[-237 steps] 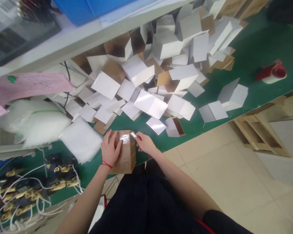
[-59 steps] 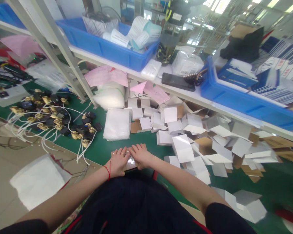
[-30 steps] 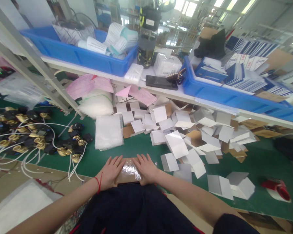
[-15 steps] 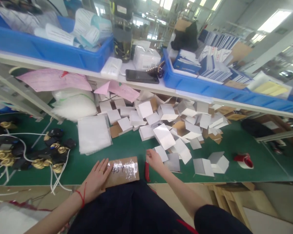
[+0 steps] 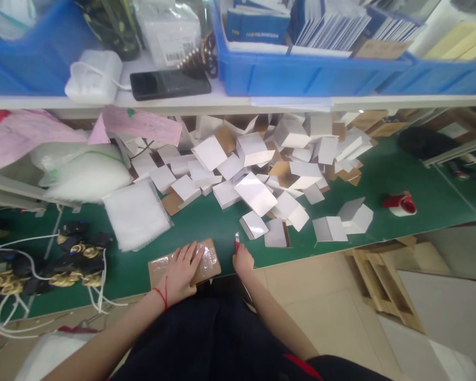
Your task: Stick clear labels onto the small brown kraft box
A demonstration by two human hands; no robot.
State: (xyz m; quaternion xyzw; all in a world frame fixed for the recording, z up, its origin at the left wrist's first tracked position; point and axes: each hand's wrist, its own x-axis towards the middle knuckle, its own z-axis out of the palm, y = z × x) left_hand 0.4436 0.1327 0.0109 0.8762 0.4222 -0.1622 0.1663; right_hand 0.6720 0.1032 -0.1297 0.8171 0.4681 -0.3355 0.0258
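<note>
Cardboard box lies near the table edge.

The right hand, pressed against the brown box a second ago, now grips a red cutter with its blade pointing forward, while the left hand has shifted from the box's left end across its middle.

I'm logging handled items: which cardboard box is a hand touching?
The brown, shiny-taped cardboard box, lying under the left hand. The white cardboard boxes lie apart, touched by neither hand; the right hand grips a red metal-tipped tool.
</note>
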